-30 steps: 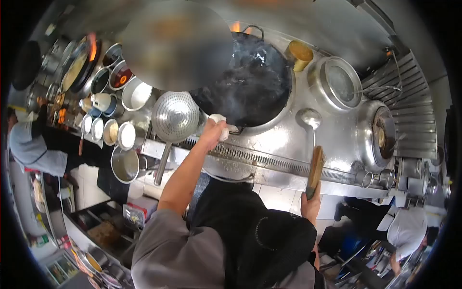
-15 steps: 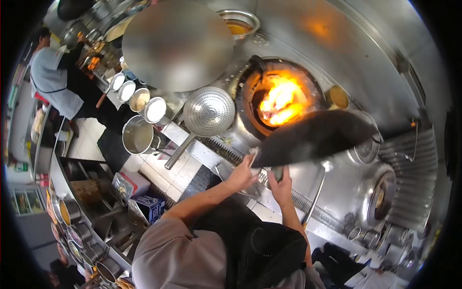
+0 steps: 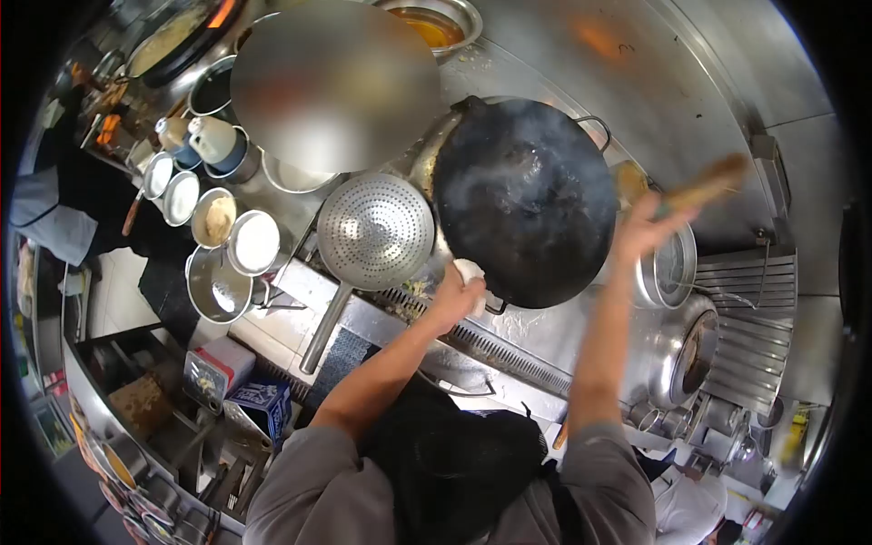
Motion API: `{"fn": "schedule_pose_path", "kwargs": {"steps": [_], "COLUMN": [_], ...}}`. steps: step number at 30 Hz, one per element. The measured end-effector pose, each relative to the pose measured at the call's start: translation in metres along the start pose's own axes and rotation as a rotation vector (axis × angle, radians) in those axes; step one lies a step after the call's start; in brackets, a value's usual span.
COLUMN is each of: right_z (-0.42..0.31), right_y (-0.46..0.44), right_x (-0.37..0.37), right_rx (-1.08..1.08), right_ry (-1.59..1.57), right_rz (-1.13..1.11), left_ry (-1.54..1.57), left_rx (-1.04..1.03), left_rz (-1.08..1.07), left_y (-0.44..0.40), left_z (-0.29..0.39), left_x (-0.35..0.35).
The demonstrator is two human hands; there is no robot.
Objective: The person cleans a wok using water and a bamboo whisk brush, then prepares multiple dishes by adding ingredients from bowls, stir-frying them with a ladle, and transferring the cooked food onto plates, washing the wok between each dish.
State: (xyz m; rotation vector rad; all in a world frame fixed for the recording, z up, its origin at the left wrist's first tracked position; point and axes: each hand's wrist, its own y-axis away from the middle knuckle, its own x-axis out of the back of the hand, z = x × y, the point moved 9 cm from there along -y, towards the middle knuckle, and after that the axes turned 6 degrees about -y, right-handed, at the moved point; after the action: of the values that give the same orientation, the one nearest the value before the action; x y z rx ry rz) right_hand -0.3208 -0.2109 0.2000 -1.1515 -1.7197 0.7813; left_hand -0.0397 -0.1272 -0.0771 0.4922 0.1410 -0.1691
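A black wok (image 3: 527, 209) sits over the burner, with faint smoke rising from its dark surface. Beside the wok's near handle, my left hand (image 3: 457, 298) is closed around a folded white cloth (image 3: 470, 272); whether it also grips the handle I cannot tell. My right hand (image 3: 643, 232) is raised to the right of the wok, closed on a brown bamboo wok brush (image 3: 713, 184) with a greenish band. The brush is smeared by motion and points away toward the back wall.
Left of the wok lies a perforated ladle (image 3: 375, 232) with a long handle. White-filled containers (image 3: 253, 242) and a steel pot (image 3: 219, 286) stand farther left. An orange-liquid bowl (image 3: 472, 20) is at the back. At far left another person (image 3: 54, 218) stands; a lidded pot (image 3: 674, 268) sits right.
The tilted wok has come down flat over the burner, covering the flames. My right hand has moved up and right with the brush, while my left stays near the wok's edge.
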Motion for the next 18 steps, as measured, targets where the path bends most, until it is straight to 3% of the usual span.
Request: {"fn": "schedule_pose_path", "kwargs": {"steps": [1, 2, 3, 4, 5, 7, 8, 9, 11, 12, 14, 16, 17, 18], "right_z": [-0.009, -0.018, -0.035, -0.065, -0.079, -0.040, 0.005, 0.031, 0.032, 0.011, -0.021, 0.083, 0.093, 0.098], "right_y": [0.041, 0.111, 0.182, 0.219, 0.233, 0.194, 0.181, 0.168, 0.206, 0.218, 0.187, 0.132, 0.090, 0.048], "right_x": [-0.054, -0.107, -0.133, -0.117, -0.100, -0.063, -0.062, -0.063, -0.058, -0.052, -0.015, -0.029, -0.028, -0.017], "right_rx": [-0.197, -0.586, -0.852, -0.794, -0.936, -0.802, -0.811, -0.781, -0.911, -0.659, -0.643, -0.471, -0.386, -0.285], "right_ry": [-0.268, -0.466, -0.433, -0.511, -0.820, -0.444, -0.266, -0.181, -0.233, -0.361, -0.136, -0.053, 0.047, 0.222], "right_rz": [-0.413, -0.917, -1.294, -1.468, -1.569, -1.845, -1.777, -1.530, -1.308, -1.555, -2.042, -1.623, -1.345, -0.935], "left_ry": [0.009, -0.032, -0.036, -0.082, -0.125, -0.181, -0.170, -0.154, -0.127, -0.138, -0.062, 0.036, 0.146, 0.107], "left_rx": [-0.010, -0.034, -0.023, -0.059, -0.098, -0.102, -0.103, -0.114, -0.106, -0.099, -0.046, 0.010, 0.058, -0.048], "left_rz": [0.030, 0.019, 0.007, 0.037, 0.063, 0.061, 0.048, 0.035, 0.046, 0.056, -0.017, -0.049, -0.059, -0.040], "left_y": [-0.002, -0.005, -0.005, -0.005, -0.004, 0.002, 0.003, -0.001, -0.004, -0.005, -0.005, 0.007, 0.009, 0.008], "left_z": [-0.002, -0.002, -0.004, 0.001, 0.011, 0.014, 0.014, 0.019, 0.022, 0.020, 0.010, 0.016, 0.017, 0.018], "left_x": [0.000, 0.001, 0.001, 0.005, 0.010, 0.014, 0.014, 0.012, 0.010, 0.016, 0.021, 0.016, 0.013, 0.013]}}
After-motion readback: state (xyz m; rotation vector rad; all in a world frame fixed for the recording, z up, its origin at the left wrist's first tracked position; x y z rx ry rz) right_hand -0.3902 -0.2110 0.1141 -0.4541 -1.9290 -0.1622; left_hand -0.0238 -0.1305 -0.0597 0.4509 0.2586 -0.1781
